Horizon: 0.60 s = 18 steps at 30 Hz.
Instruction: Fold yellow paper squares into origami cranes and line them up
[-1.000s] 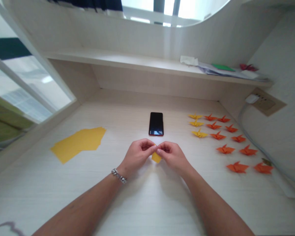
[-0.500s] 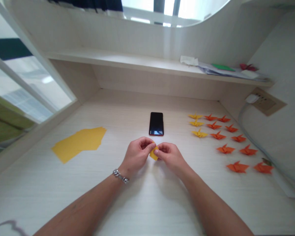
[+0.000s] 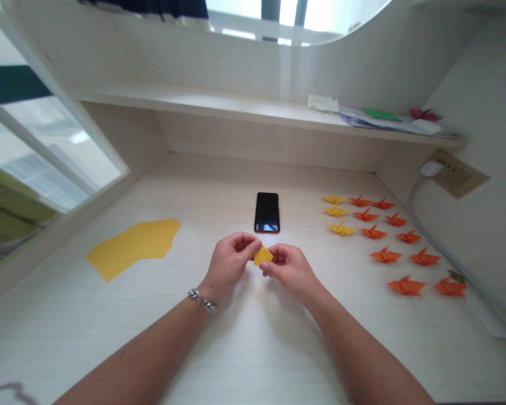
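Between my two hands is a small folded piece of yellow paper (image 3: 263, 256), held just above the desk. My left hand (image 3: 233, 260) pinches its upper left side between thumb and fingers. My right hand (image 3: 290, 266) has its thumb and curled fingers at the lower right edge of the paper. Just beyond my hands a black phone (image 3: 267, 212) lies flat. Off to the left, overlapping sheets of yellow paper (image 3: 135, 244) are spread on the desk. Several folded paper cranes stand in rows at the right, yellow cranes (image 3: 341, 228) beside orange cranes (image 3: 385, 255).
A shelf (image 3: 202, 104) runs across the back, with papers (image 3: 396, 123) and a crumpled tissue (image 3: 322, 103) on it. At the right wall, a plug sits in a socket panel (image 3: 455, 173). Its grey cable (image 3: 441, 247) runs down past the cranes.
The yellow paper has turned, and more of its face shows. My right thumb has slid from its front down to the lower edge. My left hand has shifted slightly left.
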Motion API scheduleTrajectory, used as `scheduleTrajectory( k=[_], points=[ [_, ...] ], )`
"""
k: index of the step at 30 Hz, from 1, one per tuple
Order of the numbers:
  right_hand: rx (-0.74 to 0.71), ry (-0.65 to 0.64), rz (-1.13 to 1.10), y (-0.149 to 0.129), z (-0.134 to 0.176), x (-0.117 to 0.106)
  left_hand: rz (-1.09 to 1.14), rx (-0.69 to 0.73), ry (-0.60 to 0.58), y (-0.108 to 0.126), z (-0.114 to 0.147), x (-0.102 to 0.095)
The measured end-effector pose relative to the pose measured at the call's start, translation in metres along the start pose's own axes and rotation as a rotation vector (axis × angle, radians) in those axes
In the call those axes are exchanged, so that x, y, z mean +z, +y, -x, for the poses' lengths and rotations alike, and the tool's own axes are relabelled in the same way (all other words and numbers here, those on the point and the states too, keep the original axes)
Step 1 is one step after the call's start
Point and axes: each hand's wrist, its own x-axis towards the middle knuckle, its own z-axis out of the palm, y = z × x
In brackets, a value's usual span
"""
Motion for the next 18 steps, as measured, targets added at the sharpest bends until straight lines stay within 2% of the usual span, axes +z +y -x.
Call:
scheduleTrajectory(
  k=[6, 15, 18],
  points=[
    [0.01, 0.069, -0.036, -0.0017, 0.0013, -0.0036, 0.074, -0.074, -0.201, 0.0046, 0.0027, 0.0029],
    [0.054, 0.035, -0.178, -0.0053, 0.0027, -0.0028, 0.079, -0.062, -0.133, 0.0055, 0.0007, -0.001],
    [0.035, 0.062, -0.13, -0.0033, 0.0013, -0.0031, 0.018, -0.041, -0.1, 0.0058, 0.001, -0.0007]
  ],
)
